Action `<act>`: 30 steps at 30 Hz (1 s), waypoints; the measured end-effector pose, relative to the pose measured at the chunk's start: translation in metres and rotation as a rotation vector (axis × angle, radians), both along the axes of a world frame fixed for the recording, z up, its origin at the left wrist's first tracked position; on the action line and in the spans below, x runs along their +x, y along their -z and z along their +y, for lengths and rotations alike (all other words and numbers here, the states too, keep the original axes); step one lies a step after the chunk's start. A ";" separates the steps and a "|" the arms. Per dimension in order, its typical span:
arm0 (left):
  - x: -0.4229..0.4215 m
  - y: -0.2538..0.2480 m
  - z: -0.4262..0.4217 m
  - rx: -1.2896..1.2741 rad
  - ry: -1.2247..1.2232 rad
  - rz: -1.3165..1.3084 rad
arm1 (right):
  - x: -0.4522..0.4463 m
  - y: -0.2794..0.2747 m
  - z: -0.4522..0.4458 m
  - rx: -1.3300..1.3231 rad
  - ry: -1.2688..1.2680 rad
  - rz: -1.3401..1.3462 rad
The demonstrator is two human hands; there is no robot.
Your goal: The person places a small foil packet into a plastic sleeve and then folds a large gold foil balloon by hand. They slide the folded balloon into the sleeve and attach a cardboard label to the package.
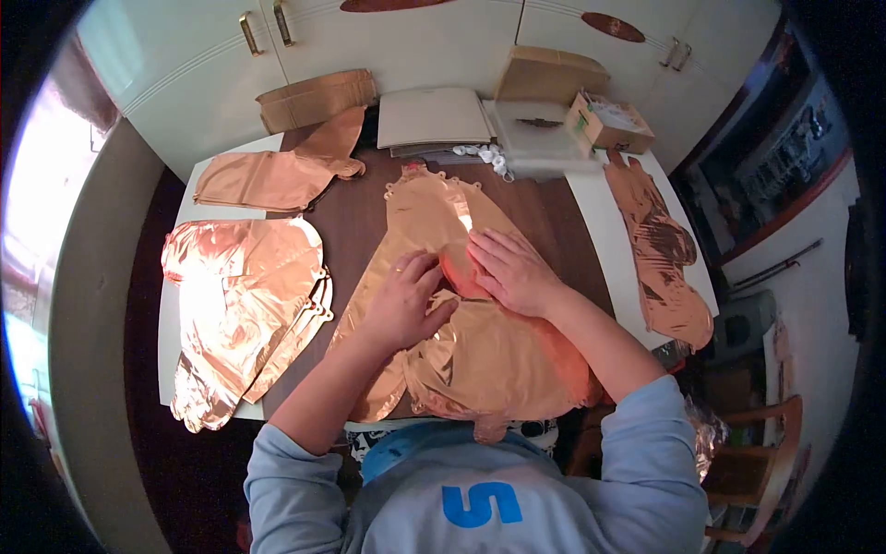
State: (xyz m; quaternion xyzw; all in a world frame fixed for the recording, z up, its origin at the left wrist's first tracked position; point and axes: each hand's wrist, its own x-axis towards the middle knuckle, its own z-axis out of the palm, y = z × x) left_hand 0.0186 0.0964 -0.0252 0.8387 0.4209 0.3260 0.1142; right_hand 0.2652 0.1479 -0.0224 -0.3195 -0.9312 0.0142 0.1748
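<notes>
A large flat rose-gold foil sheet (498, 355), shaped like a balloon, lies in the middle of the dark table, its narrow end with small tabs pointing away from me. My left hand (406, 300) rests on its left part, fingers bent and apart, with a ring on one finger. On the right, my right hand (512, 272) lies flat on the foil, fingers stretched out. Between the hands is a reddish, translucent round patch (459, 270), touched by the right fingertips. Neither hand visibly grips anything.
More foil pieces lie at the left (245, 295), the back left (268, 177) and the right edge (660, 249). Along the back stand a stack of pale sheets (429, 118), a clear plastic packet (531, 129) and a small box (623, 138). A wooden chair (771, 462) stands at the lower right.
</notes>
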 end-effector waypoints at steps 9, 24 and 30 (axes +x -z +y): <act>-0.001 0.008 0.001 0.032 0.009 -0.080 | -0.001 -0.004 0.001 -0.115 0.043 -0.173; -0.013 -0.017 -0.035 -0.607 -0.331 -0.726 | 0.000 -0.011 0.005 -0.187 0.051 -0.228; -0.004 -0.047 -0.018 -0.863 -0.342 -1.151 | 0.000 -0.011 0.008 -0.176 0.021 -0.215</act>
